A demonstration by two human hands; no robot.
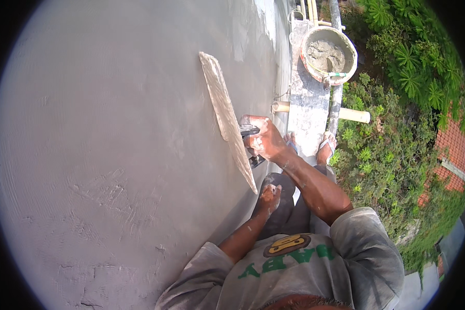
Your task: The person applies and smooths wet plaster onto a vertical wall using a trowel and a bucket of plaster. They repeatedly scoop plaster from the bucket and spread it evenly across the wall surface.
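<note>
My right hand is closed round the dark handle of a long, plaster-caked float. The float's long blade lies beside the grey plastered wall; I cannot tell whether it touches. My left hand is lower, by my dark-trousered leg, its fingers curled; whatever they might hold is hidden. The wall is smooth in its upper part and rougher, with streaks, toward the lower left.
A narrow plank walkway runs beside the wall, my sandalled feet on it. At its far part stands a bucket of wet mortar with a tool in it. Poles support the plank. Right of it are plants and a tiled roof below.
</note>
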